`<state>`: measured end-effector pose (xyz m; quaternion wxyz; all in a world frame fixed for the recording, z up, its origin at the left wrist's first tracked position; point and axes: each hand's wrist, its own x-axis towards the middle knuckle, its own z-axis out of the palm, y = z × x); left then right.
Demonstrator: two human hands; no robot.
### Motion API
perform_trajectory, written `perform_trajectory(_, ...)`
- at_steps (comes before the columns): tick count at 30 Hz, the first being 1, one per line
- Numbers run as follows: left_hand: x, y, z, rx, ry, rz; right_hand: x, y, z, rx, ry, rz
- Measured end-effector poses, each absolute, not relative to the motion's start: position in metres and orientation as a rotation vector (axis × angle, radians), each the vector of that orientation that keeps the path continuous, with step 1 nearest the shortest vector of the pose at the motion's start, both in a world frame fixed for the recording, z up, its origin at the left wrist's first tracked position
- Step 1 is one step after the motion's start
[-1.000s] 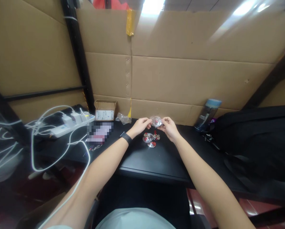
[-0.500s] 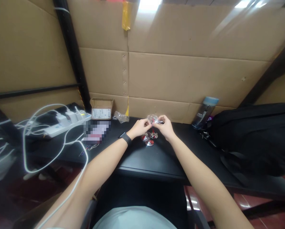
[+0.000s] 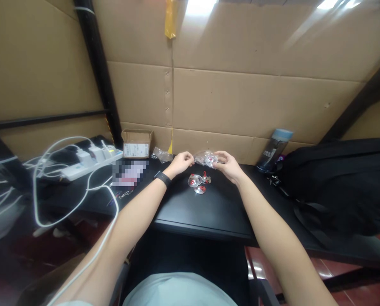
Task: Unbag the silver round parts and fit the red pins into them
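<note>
A small shiny metal disc with a red centre (image 3: 210, 160) is held at its right side by the fingers of my right hand (image 3: 229, 166). Around and to the left of it lies crinkled clear plastic, apparently a small bag (image 3: 201, 157). My left hand (image 3: 182, 163) is closed in a pinch at the left end of this plastic. Below the hands, several similar domed metal discs with red parts rest in a cluster on the black table; one (image 3: 195, 181) faces up like a shallow dish, another (image 3: 200, 190) lies in front, and one with a red loop (image 3: 205, 178) sits behind.
At the back left stand an open cardboard box (image 3: 136, 144) and a crumpled clear bag (image 3: 162, 154). A power strip (image 3: 88, 163) with white cables lies further left. On the right are a bottle (image 3: 274, 151) and a black backpack (image 3: 339, 182). Cardboard panels rise behind the table.
My hands have moved apart, the left one leftward and the right one slightly rightward. The plastic now stretches between them, and the disc shows at my right fingertips.
</note>
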<state>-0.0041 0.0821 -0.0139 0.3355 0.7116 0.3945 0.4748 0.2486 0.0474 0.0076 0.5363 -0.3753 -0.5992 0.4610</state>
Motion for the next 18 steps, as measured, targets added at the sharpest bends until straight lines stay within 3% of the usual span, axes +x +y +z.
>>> perform_trajectory(9,-0.008,0.074,-0.01,1.617,1.057,1.212,0.253,0.048,0.01,-0.91,-1.368,1.136)
perform_trajectory(18,-0.007,0.057,0.004,1.941,1.096,1.446,0.25,0.047,0.008,-0.931,-1.371,1.096)
